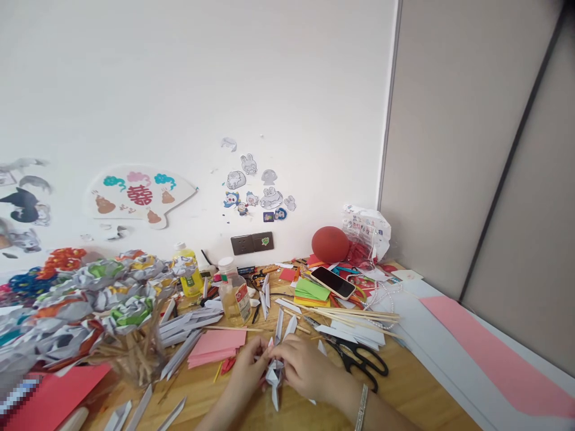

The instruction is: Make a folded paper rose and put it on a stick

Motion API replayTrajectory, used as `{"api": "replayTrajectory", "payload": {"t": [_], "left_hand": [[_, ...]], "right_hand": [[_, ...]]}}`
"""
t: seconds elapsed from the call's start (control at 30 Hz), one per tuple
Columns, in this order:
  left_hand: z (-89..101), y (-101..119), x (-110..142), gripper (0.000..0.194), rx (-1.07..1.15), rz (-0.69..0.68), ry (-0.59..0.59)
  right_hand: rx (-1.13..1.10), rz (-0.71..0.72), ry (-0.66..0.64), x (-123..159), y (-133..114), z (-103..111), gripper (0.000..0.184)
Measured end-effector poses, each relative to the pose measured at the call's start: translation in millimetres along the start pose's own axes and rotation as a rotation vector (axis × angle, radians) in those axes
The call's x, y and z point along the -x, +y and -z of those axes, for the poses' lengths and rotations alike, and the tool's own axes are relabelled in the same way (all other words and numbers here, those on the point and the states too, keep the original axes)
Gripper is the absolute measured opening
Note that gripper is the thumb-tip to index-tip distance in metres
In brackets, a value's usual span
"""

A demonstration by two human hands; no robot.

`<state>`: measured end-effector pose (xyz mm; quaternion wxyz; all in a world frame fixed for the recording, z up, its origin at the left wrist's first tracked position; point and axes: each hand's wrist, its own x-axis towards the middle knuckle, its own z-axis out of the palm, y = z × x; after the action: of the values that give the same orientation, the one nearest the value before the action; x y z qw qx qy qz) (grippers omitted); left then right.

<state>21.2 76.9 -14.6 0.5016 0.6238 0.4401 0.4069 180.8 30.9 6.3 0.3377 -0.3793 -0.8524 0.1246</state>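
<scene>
Both hands meet over the wooden table at the lower middle. My left hand (pixel 250 363) has its fingers closed on a white folded-paper piece (pixel 275 383) with several pointed petals. From the other side my right hand (pixel 305 365), with a bracelet at the wrist, pinches the same piece. Its petals stick out above and below the fingers; the fingertips partly hide its middle. Pink paper squares (pixel 215 346) lie just left of my left hand. Black-handled scissors (pixel 354 356) lie beside my right hand.
Folded white strips (pixel 188 323) and paper flowers on sticks (pixel 132 311) crowd the left. Behind stand a clear jar (pixel 234 302) and a yellow bottle (pixel 191 278). Wooden sticks (pixel 354 313), a phone (pixel 333 282), green paper (pixel 312 290) and a red balloon (pixel 330 244) lie at back right.
</scene>
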Motion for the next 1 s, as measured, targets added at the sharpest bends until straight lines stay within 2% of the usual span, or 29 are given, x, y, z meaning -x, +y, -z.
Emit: {"api": "replayTrajectory", "payload": {"t": [0.13,0.23,0.4,0.57,0.8,1.0], "left_hand": [[-0.2,0.2,-0.8,0.057,0.001,0.008,-0.015],[-0.5,1.0,-0.6,0.059,-0.001,0.011,-0.005],[-2.0,1.7,0.6,0.058,0.0,-0.004,0.034],[-0.7,1.0,-0.7,0.058,0.015,-0.002,0.045],[5.6,-1.3,-4.3,0.059,0.027,0.028,0.021],[6.1,1.3,-2.1,0.059,0.014,0.005,0.052]], "right_hand": [[0.078,0.097,-0.06,-1.1,6.2,-4.6,0.026],[0.101,0.144,-0.091,-0.1,8.0,-3.7,0.024],[0.049,0.022,-0.02,1.2,5.1,-5.0,0.029],[0.034,0.078,-0.059,-0.1,3.0,-5.0,0.029],[-0.177,0.007,0.042,2.3,3.8,-2.0,0.043],[-0.263,-0.105,0.1,-0.7,6.7,-7.3,0.033]]}}
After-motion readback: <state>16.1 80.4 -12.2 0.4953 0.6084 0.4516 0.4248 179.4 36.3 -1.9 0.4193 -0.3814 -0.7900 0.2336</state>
